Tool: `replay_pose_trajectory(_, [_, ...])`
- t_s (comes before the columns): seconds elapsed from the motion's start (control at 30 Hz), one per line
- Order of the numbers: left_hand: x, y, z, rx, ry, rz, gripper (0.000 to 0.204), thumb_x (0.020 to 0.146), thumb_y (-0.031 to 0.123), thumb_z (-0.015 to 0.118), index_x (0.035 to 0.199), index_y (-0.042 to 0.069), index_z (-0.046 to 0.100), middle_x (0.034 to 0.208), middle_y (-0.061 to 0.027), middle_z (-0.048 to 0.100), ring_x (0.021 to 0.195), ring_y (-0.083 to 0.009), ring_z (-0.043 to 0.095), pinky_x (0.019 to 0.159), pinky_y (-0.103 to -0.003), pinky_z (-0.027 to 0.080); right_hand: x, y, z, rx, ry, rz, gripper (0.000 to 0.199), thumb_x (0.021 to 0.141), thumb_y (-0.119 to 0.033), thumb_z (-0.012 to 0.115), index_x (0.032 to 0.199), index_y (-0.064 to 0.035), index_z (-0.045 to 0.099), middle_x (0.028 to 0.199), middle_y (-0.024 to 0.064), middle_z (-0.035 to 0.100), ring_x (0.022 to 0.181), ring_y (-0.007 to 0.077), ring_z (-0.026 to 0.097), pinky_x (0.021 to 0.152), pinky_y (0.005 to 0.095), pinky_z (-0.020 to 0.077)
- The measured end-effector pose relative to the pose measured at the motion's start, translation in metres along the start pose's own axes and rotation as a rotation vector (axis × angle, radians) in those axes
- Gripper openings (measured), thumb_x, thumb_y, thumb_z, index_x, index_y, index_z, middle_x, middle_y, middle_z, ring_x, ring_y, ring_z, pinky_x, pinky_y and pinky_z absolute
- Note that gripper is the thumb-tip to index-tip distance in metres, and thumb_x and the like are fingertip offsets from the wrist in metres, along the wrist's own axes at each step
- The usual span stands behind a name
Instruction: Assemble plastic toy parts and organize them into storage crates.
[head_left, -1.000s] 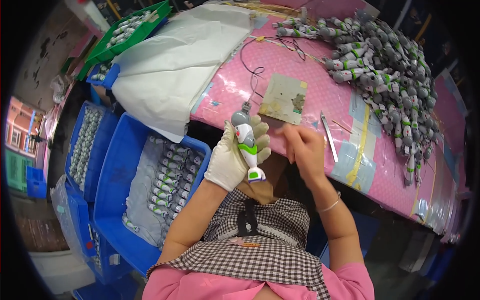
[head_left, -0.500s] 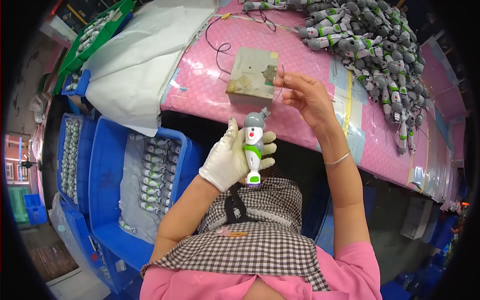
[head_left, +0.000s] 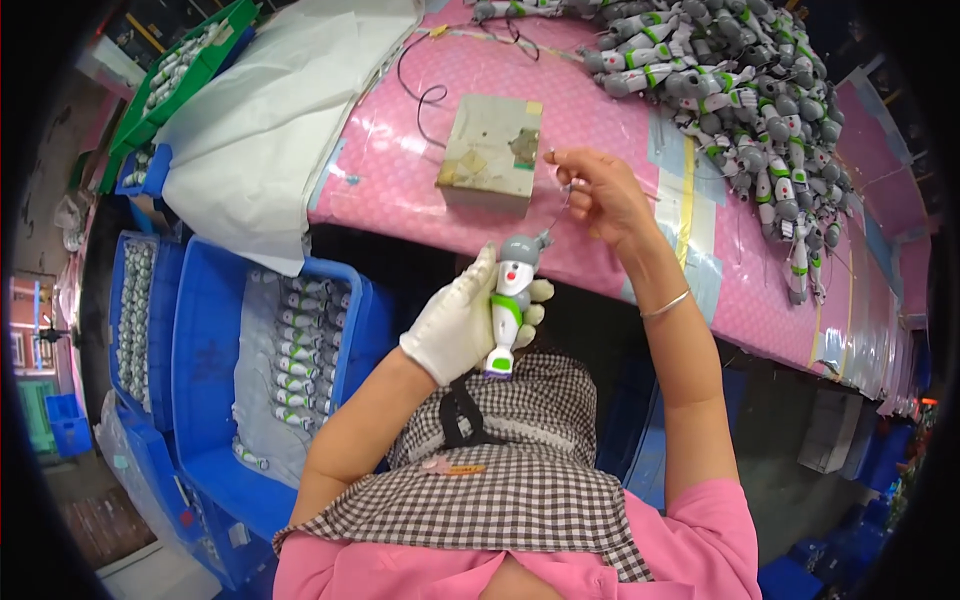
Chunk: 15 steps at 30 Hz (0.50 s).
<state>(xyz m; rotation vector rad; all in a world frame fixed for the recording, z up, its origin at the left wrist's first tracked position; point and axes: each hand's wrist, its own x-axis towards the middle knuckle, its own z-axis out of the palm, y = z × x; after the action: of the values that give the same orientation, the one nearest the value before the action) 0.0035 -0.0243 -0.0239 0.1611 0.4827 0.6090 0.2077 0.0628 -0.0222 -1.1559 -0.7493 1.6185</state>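
Note:
My left hand [head_left: 448, 330], in a white glove, is closed round a small snowman-like toy figure [head_left: 512, 290]. The figure has a grey hat, a white face with a red nose, a green band and a dark purple base; it stands nearly upright, head away from me. From its hat a thin wire [head_left: 567, 205] runs up to my bare right hand [head_left: 608, 195], whose fingers are pinched on it. Beyond the figure, on the table, sits a worn metal box [head_left: 485, 155] with a dark patch at its right side, close to my right fingertips.
A heap of similar toy figures [head_left: 770, 130] covers the table's far right. The pink table [head_left: 390, 180] carries a black cord [head_left: 401, 75] and a white sheet [head_left: 250, 120]. At my left, a blue bin [head_left: 205, 400] holds rows of figures; a green tray [head_left: 130, 130] lies farther back.
My right hand has moved slightly down and toward me, its wire now reaching the hat. The figure has tilted a little and shifted slightly in my left hand. The view has shifted slightly.

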Motion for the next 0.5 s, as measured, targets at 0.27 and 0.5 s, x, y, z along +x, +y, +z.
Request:
replay_pose_trajectory(0.27, [0.004, 0.000, -0.002, -0.159, 0.026, -0.072, 0.051, 0.093, 0.046, 0.037, 0.114, 0.001, 0.046, 0.102, -0.0163, 0.059, 0.087, -0.0290, 0.060, 0.075, -0.046, 0.052, -0.001, 0.002, 0.005, -0.296, 0.060, -0.111, 0.013, 0.078, -0.020, 0.064, 0.079, -0.0073, 0.063, 0.061, -0.0050, 0.049, 0.039, 0.0002, 0.028, 0.035, 0.0184, 0.0176])
replay_pose_trajectory(0.5, [0.001, 0.000, 0.003, -0.160, 0.054, -0.065, 0.050, 0.094, 0.045, 0.037, 0.113, 0.001, 0.047, 0.101, -0.0162, 0.059, 0.087, -0.0298, 0.060, 0.076, -0.048, 0.051, -0.001, 0.002, 0.012, -0.566, 0.076, -0.330, 0.014, 0.078, -0.019, 0.061, 0.072, -0.0060, 0.062, 0.056, -0.0056, 0.047, 0.042, 0.0009, 0.034, 0.036, 0.0196, 0.0219])
